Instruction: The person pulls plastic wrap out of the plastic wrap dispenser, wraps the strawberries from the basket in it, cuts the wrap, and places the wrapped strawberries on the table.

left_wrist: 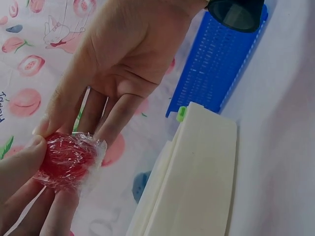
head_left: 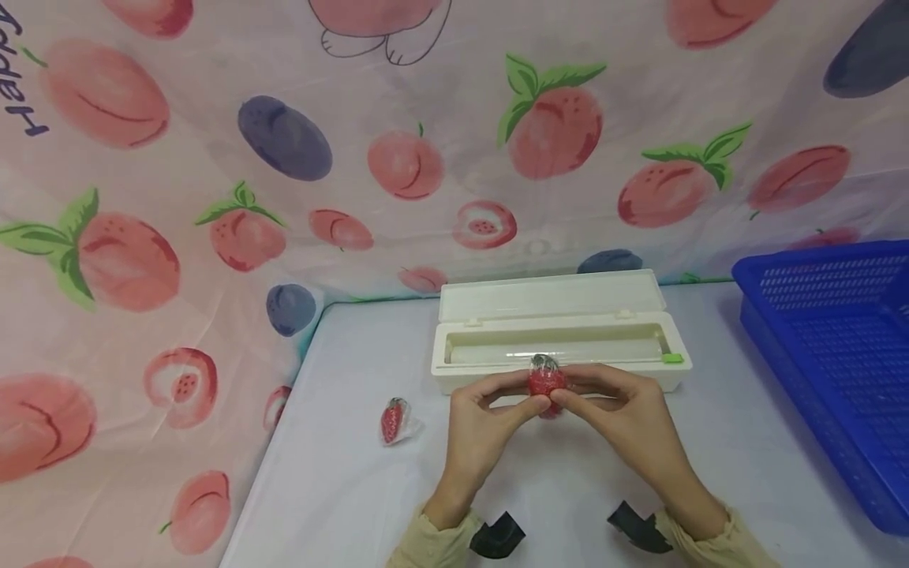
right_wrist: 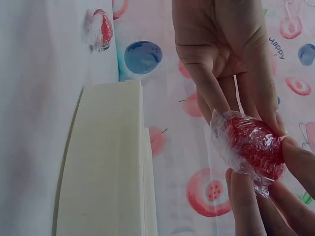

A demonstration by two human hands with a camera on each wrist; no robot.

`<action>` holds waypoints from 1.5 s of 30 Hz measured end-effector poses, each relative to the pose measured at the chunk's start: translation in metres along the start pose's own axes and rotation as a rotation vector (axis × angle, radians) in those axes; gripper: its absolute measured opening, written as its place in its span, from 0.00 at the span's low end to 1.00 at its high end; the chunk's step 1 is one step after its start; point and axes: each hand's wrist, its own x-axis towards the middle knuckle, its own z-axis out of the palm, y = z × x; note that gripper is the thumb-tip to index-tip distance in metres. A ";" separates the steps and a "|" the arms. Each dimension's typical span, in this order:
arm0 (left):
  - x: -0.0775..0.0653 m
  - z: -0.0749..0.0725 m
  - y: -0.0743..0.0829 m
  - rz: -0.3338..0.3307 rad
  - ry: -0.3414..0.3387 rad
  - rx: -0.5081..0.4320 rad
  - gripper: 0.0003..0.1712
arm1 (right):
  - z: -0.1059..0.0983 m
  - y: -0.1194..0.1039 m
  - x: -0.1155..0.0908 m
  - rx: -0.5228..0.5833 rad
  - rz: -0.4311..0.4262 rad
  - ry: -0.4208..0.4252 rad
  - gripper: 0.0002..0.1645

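Both hands hold one red strawberry wrapped in clear cling film, raised in front of the white box. My left hand pinches its left side, thumb on the near face and fingers behind. From the other side my right hand grips it the same way, the two thumbs almost meeting. In the left wrist view the film around the strawberry is crinkled, with loose edges. A second film-wrapped strawberry lies on the white table to the left of the hands.
Behind the hands stands a long white cling film box, its lid tipped back, a clear roll inside and a green slider at its right end. A blue plastic basket sits at the right. Fruit-printed cloth hangs behind the table.
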 end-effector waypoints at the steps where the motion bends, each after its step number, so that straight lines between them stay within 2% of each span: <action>1: 0.000 0.000 0.000 -0.007 0.001 -0.001 0.19 | 0.000 0.000 0.000 -0.001 0.002 -0.009 0.19; 8: -0.001 -0.006 0.002 -0.022 0.004 0.000 0.19 | -0.001 -0.001 0.004 0.004 -0.007 -0.081 0.19; 13: -0.002 -0.013 0.002 -0.020 0.007 0.014 0.19 | -0.005 -0.001 0.004 -0.026 -0.026 -0.084 0.18; 25: -0.013 -0.057 -0.008 -0.082 0.127 0.072 0.19 | -0.018 0.017 -0.005 -0.053 -0.094 -0.074 0.15; 30: -0.017 -0.074 -0.015 -0.088 0.167 0.144 0.19 | -0.024 0.028 -0.010 -0.077 -0.113 -0.061 0.15; 37: -0.025 -0.093 -0.027 -0.147 0.199 0.250 0.20 | -0.032 0.043 -0.016 -0.126 -0.087 -0.051 0.16; 45: -0.027 -0.109 -0.041 -0.147 0.260 0.394 0.19 | -0.041 0.058 -0.025 -0.194 -0.047 -0.043 0.16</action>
